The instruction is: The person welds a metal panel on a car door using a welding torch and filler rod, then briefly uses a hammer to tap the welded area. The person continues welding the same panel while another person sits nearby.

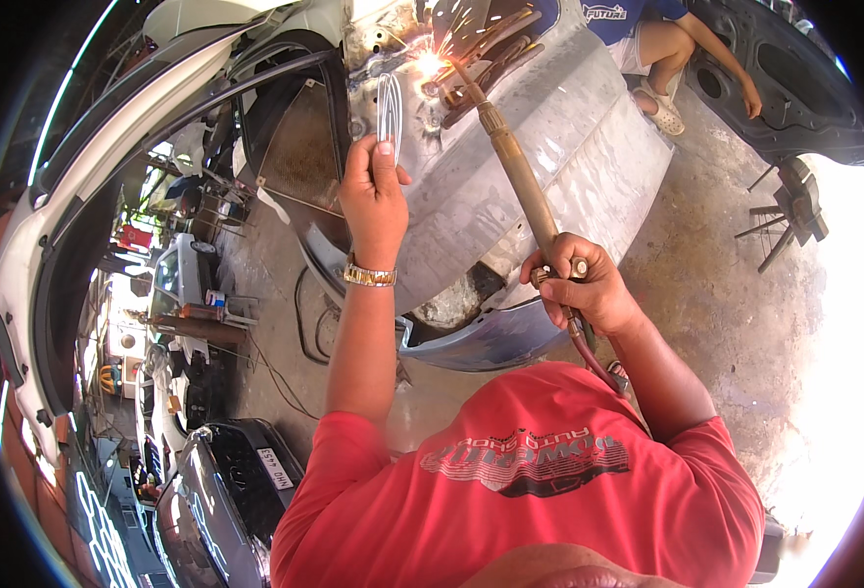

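Observation:
My right hand is closed round the valve end of a brass gas welding torch, which slants up and away to the left. Its tip meets a bright glow with flying sparks at the far edge of a bare grey car panel. A coil of thin pale filler wire stands upright, pinched between the thumb and fingers of my left hand, near the glow. Glare hides where the wire's end is. From the torch's lower end a dark red hose runs back beside my right arm.
A person's bent leg is close by at the far right, beside a black car panel. A small stand is on the concrete floor. An open car door frame borders the left. A dark car stands behind it.

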{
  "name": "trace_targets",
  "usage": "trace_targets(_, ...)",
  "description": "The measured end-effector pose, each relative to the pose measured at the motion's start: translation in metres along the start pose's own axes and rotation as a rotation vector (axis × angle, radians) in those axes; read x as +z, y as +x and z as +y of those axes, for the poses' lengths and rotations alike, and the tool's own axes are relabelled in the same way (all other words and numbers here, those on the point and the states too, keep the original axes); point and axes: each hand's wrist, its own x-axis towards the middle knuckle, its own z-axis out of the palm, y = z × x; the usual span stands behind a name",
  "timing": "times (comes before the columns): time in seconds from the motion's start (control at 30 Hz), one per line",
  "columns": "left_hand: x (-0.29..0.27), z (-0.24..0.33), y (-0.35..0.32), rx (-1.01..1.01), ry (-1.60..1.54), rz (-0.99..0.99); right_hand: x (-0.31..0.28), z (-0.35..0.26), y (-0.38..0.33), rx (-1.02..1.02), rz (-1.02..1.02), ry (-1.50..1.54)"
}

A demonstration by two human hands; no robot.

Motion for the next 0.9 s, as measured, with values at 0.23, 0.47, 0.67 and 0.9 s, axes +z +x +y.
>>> trace_targets(0.23,0.0001,-0.0010,0.0008,0.007,0.004,-0.001,0.0003,0.0011,0.0002,-0.004,0.001,0.009)
trace_targets(0.47,0.0018,0.0006,0.0008,0.005,0.022,0.007,-0.0001,-0.0006,0.0000,-0.004,-0.010,0.009)
trace_targets(0.67,0.0018,-0.0008,0.0010,-0.008,0.019,0.006,0.0011,-0.0017,-0.0006,-0.007,-0.014,0.005)
trace_targets(0.9,0.0023,-0.0013,0.0014,0.000,0.011,0.000,0.0013,-0.0022,-0.0012,-0.005,-0.013,0.002)
